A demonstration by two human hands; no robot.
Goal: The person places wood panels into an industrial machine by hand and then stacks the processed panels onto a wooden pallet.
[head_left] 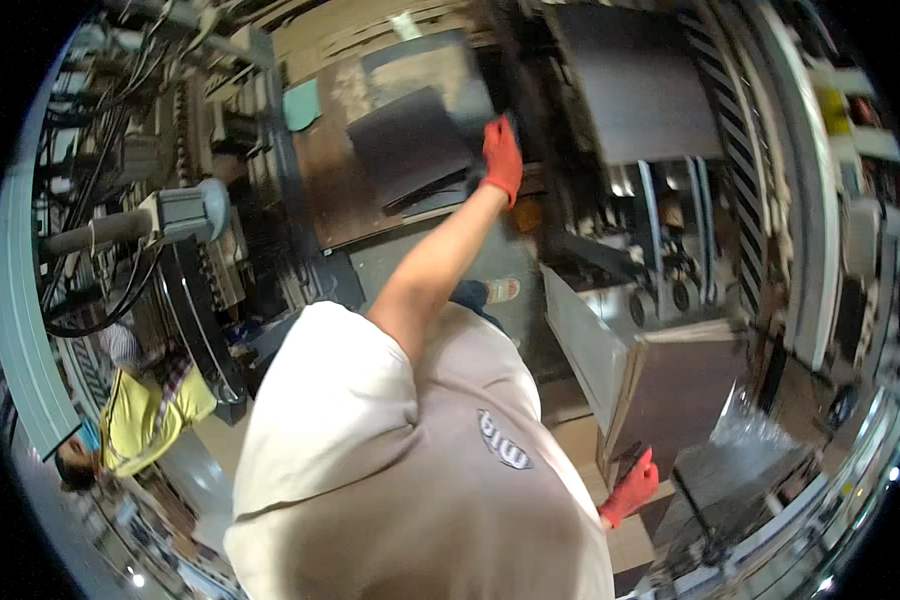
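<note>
My left hand [503,162], in a red glove, stretches forward to the right of a dark rectangular panel [410,145]. Its fingers are smeared by motion, and I cannot tell whether it touches the panel. That panel lies at an angle on a brown board [330,190], beside a sanded-looking patch. My right hand [632,490], also red-gloved, is low on the right with its fingers bunched. It is against the lower edge of an upright stack of brown panels [675,395]. A small dark shape shows at its fingertips, too blurred to name.
Machinery with cables and a grey cylinder [185,212] stands at the left. Another dark panel [640,85] lies on a machine at the far right, beside a striped strip [735,130]. A person in a yellow top [150,420] is at the left. A teal piece [301,105] lies on the board.
</note>
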